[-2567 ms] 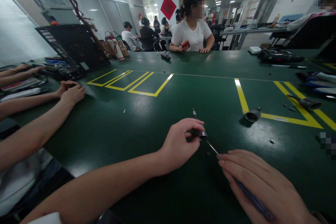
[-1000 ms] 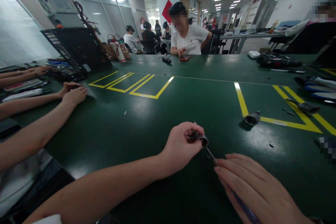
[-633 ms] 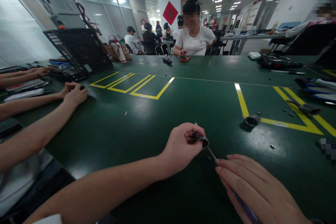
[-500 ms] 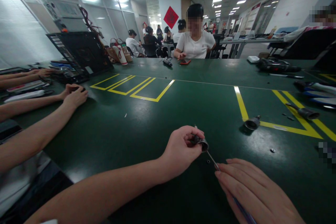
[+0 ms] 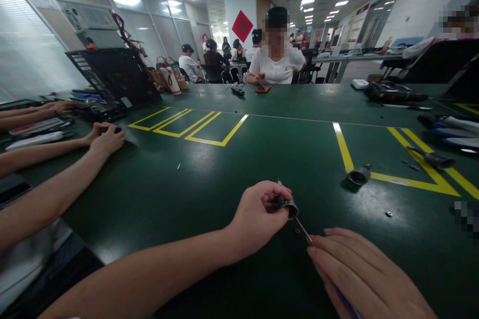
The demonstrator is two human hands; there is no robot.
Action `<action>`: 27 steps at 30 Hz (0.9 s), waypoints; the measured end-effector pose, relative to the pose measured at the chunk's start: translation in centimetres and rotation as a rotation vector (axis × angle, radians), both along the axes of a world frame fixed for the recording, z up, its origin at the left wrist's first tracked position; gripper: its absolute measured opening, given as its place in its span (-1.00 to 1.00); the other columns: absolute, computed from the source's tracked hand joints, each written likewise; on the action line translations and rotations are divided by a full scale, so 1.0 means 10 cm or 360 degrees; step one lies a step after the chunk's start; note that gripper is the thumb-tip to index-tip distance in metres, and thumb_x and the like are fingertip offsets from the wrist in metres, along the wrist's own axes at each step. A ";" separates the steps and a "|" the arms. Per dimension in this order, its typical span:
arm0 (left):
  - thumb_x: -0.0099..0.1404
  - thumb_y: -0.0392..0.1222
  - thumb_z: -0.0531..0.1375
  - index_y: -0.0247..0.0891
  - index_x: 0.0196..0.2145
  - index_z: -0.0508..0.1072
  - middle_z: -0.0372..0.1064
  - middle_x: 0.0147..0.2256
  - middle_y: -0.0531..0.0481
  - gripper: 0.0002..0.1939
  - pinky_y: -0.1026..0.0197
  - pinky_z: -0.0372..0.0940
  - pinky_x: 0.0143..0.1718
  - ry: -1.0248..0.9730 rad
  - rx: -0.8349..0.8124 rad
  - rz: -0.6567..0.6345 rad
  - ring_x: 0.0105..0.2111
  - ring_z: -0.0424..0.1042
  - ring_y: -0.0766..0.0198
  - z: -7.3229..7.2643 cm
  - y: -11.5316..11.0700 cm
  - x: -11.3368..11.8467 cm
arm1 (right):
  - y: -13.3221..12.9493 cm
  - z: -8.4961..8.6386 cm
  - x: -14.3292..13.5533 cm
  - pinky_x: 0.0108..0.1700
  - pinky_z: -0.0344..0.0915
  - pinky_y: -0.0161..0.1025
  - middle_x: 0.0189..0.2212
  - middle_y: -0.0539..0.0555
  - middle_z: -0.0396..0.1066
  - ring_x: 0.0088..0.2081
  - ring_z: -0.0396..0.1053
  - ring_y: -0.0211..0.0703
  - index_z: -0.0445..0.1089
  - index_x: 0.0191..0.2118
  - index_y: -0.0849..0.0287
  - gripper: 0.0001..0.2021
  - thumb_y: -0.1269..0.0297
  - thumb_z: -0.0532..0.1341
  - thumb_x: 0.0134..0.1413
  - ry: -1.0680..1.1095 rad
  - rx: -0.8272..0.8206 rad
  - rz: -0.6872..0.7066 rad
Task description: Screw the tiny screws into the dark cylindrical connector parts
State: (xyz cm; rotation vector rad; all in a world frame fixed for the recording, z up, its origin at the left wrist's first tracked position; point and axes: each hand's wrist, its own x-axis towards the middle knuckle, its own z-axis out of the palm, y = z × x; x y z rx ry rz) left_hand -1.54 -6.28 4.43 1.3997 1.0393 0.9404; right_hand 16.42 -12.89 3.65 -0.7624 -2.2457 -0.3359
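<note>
My left hand [image 5: 262, 217] is closed around a dark metal cup-shaped part [image 5: 291, 209], its open end turned toward my right hand. In my right hand [image 5: 368, 269] lies a thin-shafted screwdriver [image 5: 305, 232], its purple handle partly hidden under the palm. The shaft runs into the cup's mouth, and a thin tip shows beyond my left fingers. A small dark ring [image 5: 297, 231] rests on the table just below the cup. Farther right sits a similar metal cup part [image 5: 359, 175] with a narrow stem, and a small nut-like ring [image 5: 389, 214] is near it.
Yellow tape [image 5: 411, 183] marks the green table [image 5: 209, 184]. Another cup part [image 5: 439, 160] and blue-handled tools [image 5: 454, 134] lie at right. A co-worker's hands [image 5: 107, 137] are at left, near a black panel [image 5: 116, 77]. A person [image 5: 277, 62] sits opposite.
Both hands keep nearly the same place and grip. My right hand and the screwdriver have shifted very slightly. The view has moved a little.
</note>
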 end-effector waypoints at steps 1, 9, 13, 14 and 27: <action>-0.04 -0.46 0.19 -0.35 -0.40 0.40 0.41 -0.22 -0.10 -0.82 0.21 0.38 -0.25 0.0005 0.0011 -0.0001 -0.27 0.45 0.24 0.00 0.00 0.00 | 0.00 0.00 0.00 -0.12 0.45 -0.28 -0.36 0.06 0.57 -0.31 0.53 -0.17 0.46 -0.26 0.21 -0.75 0.54 0.05 0.09 0.0007 -0.0002 -0.0010; -0.04 -0.47 0.18 -0.34 -0.41 0.40 0.44 -0.26 -0.06 -0.82 0.22 0.39 -0.30 -0.0045 -0.0004 -0.0001 -0.32 0.45 0.27 -0.03 -0.01 0.00 | 0.00 0.05 -0.02 -0.18 0.48 -0.31 -0.37 0.05 0.58 -0.34 0.54 -0.18 0.46 -0.27 0.19 -0.79 0.53 0.10 0.05 0.0005 0.0012 0.0019; -0.03 -0.46 0.20 -0.34 -0.40 0.41 0.44 -0.26 -0.06 -0.82 0.20 0.37 -0.25 -0.0040 -0.0013 -0.0004 -0.29 0.45 0.25 -0.03 0.03 -0.02 | -0.01 0.08 -0.01 -0.20 0.48 -0.30 -0.37 -0.01 0.57 -0.35 0.54 -0.17 0.46 -0.28 0.11 -0.82 0.46 0.14 0.05 0.0337 -0.0307 -0.0016; -0.02 -0.46 0.21 -0.33 -0.37 0.41 0.44 -0.26 -0.06 -0.80 0.18 0.36 -0.23 -0.0056 -0.0047 -0.0017 -0.27 0.45 0.24 -0.01 0.04 -0.04 | 0.00 0.07 0.01 -0.22 0.48 -0.30 -0.37 -0.01 0.57 -0.33 0.53 -0.16 0.46 -0.29 0.09 -0.85 0.42 0.17 0.05 0.0500 -0.0503 -0.0056; 0.04 -0.46 0.26 -0.34 -0.18 0.39 0.43 -0.18 -0.11 -0.66 0.16 0.32 -0.19 -0.0242 -0.0291 -0.0107 -0.20 0.42 0.23 0.10 0.14 -0.13 | 0.20 -0.18 0.12 -0.53 0.38 -0.39 -0.59 0.05 0.47 -0.55 0.41 -0.24 0.46 -0.44 0.23 -0.73 0.09 0.28 -0.03 0.1794 -0.1824 -0.0336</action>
